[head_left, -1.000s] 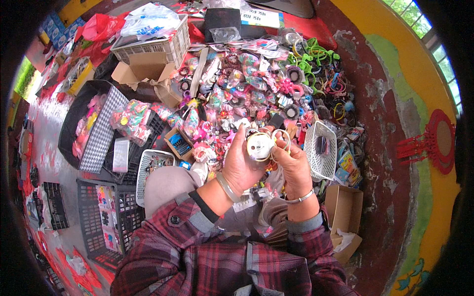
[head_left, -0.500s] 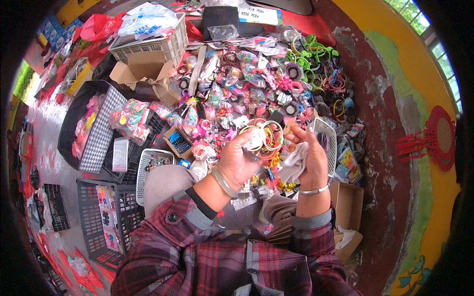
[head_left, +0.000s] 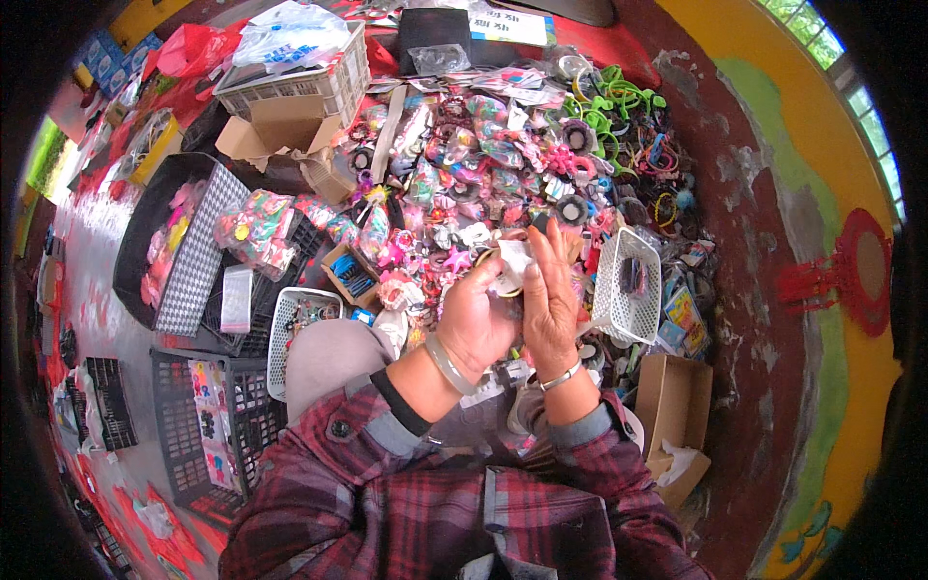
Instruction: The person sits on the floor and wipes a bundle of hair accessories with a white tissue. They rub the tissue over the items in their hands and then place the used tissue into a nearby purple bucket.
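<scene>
Both my hands are together above a heap of small accessories. My left hand is closed around a bundle of round bands, which look like hair ties; the right hand mostly hides them. A white piece of cloth or paper lies over the bundle, between the hands. My right hand has its fingers stretched out and lies flat along the right side of the bundle and the white piece. Below and around the hands are bagged trinkets and a pink star-shaped piece.
White perforated baskets stand at right and left. An open cardboard box is at lower right, another carton at upper left. Green hoops lie at the far right of the heap. A black crate stands at lower left.
My right hand has moved left against my left hand, its fingers straightening. The white piece has moved from my right palm onto the bundle. The right basket now shows fully.
</scene>
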Motion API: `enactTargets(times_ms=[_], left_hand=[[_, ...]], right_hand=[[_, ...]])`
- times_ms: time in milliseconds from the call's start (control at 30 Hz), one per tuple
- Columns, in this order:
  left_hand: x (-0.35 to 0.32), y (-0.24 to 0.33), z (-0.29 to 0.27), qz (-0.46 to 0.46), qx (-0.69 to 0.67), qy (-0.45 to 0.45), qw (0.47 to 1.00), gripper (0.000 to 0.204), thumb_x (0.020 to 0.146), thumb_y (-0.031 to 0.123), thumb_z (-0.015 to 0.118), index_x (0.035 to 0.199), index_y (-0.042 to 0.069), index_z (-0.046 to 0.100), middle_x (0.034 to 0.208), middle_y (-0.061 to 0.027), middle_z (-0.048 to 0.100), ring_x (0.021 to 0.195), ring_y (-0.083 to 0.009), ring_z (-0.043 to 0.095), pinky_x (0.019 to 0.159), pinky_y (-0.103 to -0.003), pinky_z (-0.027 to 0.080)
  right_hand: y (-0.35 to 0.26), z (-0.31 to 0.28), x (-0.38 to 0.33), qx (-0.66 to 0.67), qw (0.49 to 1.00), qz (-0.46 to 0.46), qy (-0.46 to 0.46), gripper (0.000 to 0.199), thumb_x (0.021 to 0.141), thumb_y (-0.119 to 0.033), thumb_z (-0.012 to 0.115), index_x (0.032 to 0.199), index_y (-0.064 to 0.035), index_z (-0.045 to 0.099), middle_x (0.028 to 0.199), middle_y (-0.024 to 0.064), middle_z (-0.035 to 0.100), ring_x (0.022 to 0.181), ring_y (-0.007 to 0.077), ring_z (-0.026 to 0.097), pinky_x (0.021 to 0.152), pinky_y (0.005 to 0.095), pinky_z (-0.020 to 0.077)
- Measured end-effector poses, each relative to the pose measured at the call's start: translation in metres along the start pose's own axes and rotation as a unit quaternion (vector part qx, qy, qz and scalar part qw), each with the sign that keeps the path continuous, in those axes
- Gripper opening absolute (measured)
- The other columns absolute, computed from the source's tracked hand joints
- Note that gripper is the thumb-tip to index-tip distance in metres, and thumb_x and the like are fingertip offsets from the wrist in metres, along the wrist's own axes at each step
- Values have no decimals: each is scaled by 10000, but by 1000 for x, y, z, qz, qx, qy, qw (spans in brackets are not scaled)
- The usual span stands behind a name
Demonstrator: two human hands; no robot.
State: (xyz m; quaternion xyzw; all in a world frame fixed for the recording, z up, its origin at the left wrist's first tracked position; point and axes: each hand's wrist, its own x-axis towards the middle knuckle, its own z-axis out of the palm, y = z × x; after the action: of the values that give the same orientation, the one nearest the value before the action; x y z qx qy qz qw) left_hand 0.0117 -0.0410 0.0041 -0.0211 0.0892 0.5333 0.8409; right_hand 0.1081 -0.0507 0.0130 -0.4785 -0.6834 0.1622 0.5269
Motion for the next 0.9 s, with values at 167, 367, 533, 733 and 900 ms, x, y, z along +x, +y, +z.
enactTargets(times_ms=[167,367,533,733,900], left_hand=[[5,16,7,67,1,21,998,277,912,140,441,1163,40,502,1125,-119,572,1056,-249,544,937,-392,426],[4,19,11,75,57,32,995,281,921,199,449,1163,72,515,1005,-67,591,887,-203,572,793,-361,469],[-8,-4,-6,-6,-37,-116,993,404,940,329,349,1260,94,422,1270,-59,480,1211,-239,420,1067,-440,258],[3,16,-2,12,44,-54,997,335,937,240,369,1167,29,489,1191,-135,529,1112,-255,506,984,-385,383],[1,27,13,29,-1,1,1000,289,926,174,397,1141,14,506,1117,-143,572,1050,-272,546,961,-388,405]], right_hand=[[0,11,-18,127,988,83,-37,390,909,-31,448,1299,-20,443,1381,217,353,1337,295,255,1065,364,207],[1,-15,2,175,956,202,119,326,918,-46,465,1238,9,492,1194,115,550,1100,168,508,941,283,389],[-19,10,-4,-177,971,-59,-150,401,825,-115,542,1225,-125,522,1308,112,471,1309,366,286,1068,548,65],[-10,7,0,-125,987,-55,-88,394,775,13,587,1151,-106,589,1384,117,396,1339,350,235,1090,460,116],[-1,10,-5,-4,995,-55,-84,361,781,63,554,1103,-82,629,1406,137,357,1343,301,238,1091,400,137]])
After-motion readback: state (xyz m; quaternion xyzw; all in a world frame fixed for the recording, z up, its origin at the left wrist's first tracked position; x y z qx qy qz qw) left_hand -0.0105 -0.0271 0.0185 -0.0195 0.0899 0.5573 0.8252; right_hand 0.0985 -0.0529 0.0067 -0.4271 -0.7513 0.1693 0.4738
